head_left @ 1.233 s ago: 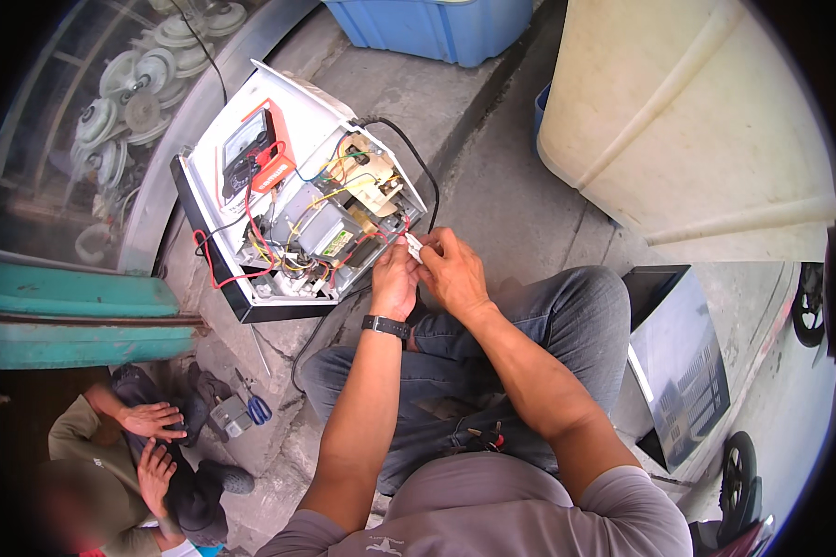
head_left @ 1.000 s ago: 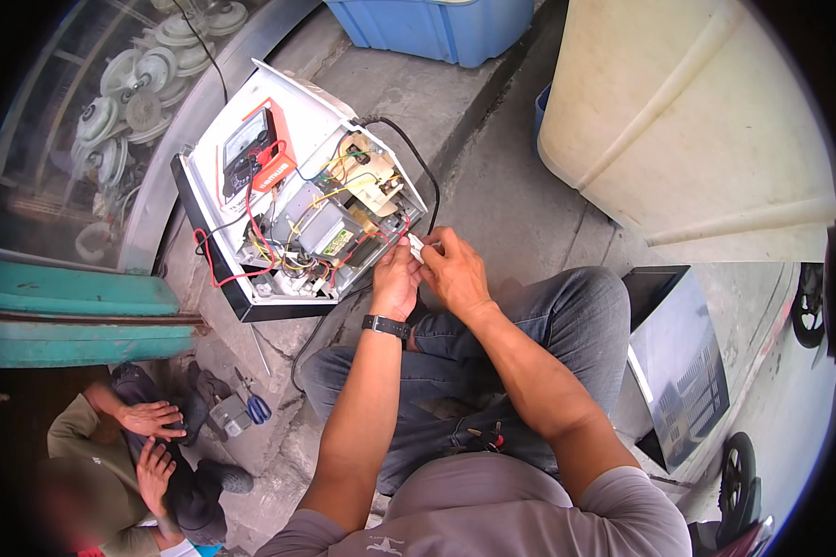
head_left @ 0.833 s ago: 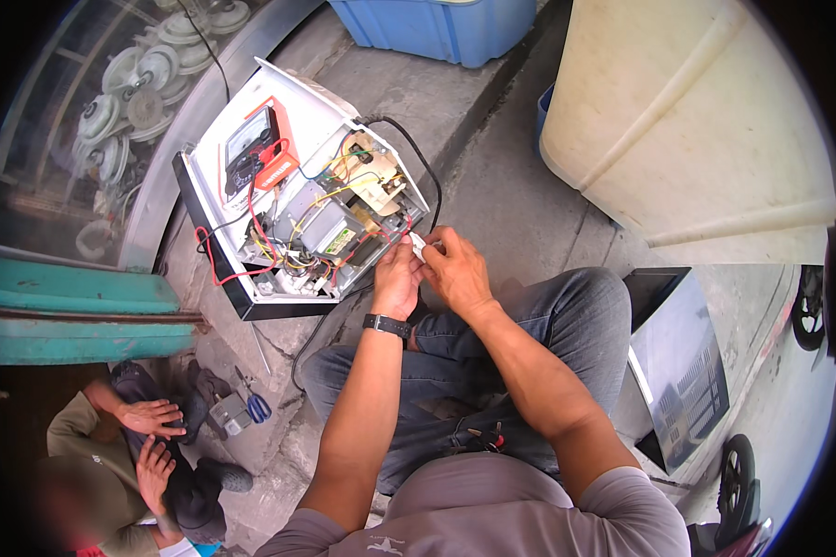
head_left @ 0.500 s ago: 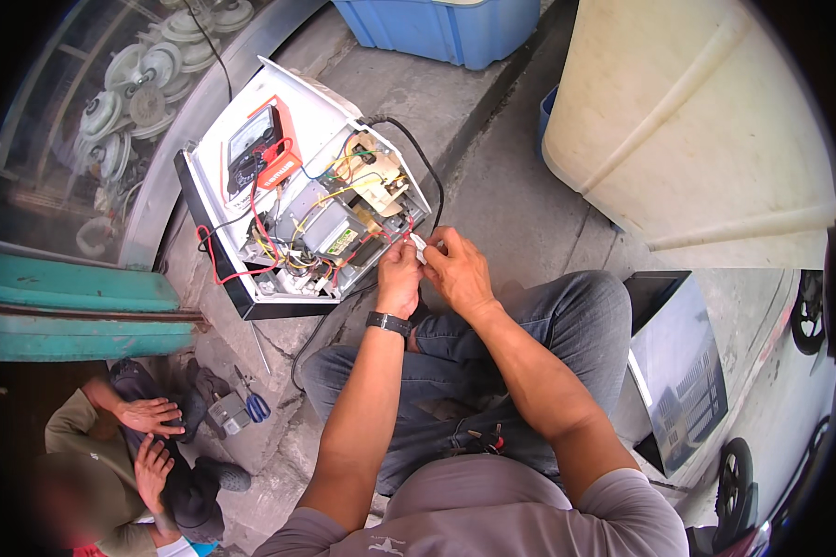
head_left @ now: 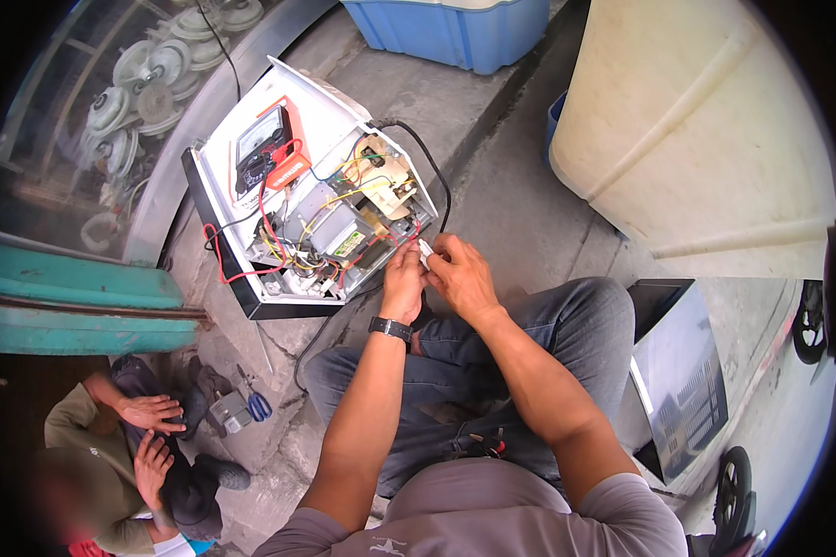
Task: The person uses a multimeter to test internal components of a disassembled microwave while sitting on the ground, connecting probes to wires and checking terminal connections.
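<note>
An opened microwave oven (head_left: pixel 330 102) lies in front of me, its wiring and metal parts bare. At its near right corner, my left hand (head_left: pixel 402 290) is closed, fingertips pinched by a red wire (head_left: pixel 407 241) that runs out of the oven. My right hand (head_left: pixel 464 283) pinches a small white piece (head_left: pixel 425 251), perhaps a connector or wire sleeve, right against the left fingertips. Fingers partly cover both. On the oven rests an analog multimeter (head_left: pixel 262 144) on an orange and white box (head_left: pixel 293 169); its red lead (head_left: pixel 267 215) loops over the wiring.
A seated person (head_left: pixel 153 418) is at the lower left, near blue-handled pliers (head_left: pixel 258 405). The oven's removed cover (head_left: pixel 683 381) stands to my right. Beyond are a blue tub (head_left: pixel 446 32) and a large cream container (head_left: pixel 687 121). A glass case (head_left: pixel 121 121) holds white round parts.
The view has shifted slightly, so the oven appears a little further right. Both hands keep nearly the same pinch at the white piece and red wire.
</note>
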`<move>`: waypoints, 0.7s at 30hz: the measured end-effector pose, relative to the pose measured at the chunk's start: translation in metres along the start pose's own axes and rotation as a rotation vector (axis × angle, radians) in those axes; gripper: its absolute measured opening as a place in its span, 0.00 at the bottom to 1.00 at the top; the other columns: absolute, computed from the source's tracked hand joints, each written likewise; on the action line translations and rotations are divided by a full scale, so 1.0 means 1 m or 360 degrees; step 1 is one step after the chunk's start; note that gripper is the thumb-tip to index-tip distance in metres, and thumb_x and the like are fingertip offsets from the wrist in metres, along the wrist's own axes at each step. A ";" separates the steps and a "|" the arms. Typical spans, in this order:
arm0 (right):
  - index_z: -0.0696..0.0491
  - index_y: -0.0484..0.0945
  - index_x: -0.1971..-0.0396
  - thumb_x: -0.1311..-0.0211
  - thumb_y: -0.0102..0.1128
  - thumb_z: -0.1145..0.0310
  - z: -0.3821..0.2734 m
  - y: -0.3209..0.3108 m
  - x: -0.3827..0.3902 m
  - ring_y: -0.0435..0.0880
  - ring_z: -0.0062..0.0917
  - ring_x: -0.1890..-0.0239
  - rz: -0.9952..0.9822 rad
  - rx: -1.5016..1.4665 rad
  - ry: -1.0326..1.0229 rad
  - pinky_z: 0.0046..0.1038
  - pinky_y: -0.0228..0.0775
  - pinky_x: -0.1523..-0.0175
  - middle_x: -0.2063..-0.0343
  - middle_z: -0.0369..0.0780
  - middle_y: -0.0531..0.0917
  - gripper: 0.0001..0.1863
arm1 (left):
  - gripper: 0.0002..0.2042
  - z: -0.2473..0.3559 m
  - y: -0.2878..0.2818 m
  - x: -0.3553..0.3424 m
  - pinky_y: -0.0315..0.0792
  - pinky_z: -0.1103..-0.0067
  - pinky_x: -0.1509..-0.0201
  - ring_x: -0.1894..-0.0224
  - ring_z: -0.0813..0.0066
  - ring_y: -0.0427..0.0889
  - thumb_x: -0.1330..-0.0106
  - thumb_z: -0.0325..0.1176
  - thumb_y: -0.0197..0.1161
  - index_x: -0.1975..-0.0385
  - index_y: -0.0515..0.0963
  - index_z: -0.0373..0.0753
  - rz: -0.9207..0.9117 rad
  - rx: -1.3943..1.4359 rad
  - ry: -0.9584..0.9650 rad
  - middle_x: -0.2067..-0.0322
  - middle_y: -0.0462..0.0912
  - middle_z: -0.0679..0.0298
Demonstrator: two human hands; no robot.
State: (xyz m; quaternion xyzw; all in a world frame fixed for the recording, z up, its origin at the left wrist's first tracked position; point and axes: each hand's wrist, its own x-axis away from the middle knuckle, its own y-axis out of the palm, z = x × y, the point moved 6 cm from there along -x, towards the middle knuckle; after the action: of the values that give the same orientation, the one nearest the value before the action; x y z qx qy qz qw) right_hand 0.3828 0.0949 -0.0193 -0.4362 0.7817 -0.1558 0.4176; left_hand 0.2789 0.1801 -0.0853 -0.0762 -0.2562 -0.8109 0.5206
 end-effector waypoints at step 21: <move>0.50 0.82 0.64 0.56 0.74 0.74 -0.004 -0.004 -0.005 0.83 0.32 0.58 -0.0041 -0.0058 0.0023 0.38 0.75 0.52 0.54 0.36 0.78 0.16 | 0.12 -0.006 0.000 -0.007 0.80 0.76 0.48 0.51 0.73 0.84 0.20 0.28 0.48 0.43 0.74 0.35 -0.0169 0.0006 0.0030 0.51 0.83 0.61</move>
State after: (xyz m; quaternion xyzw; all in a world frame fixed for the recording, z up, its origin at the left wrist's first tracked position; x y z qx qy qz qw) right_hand 0.3828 0.0960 -0.0120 -0.4526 0.7817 -0.1500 0.4019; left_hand 0.2827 0.1825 -0.0936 -0.0539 -0.2566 -0.8375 0.4794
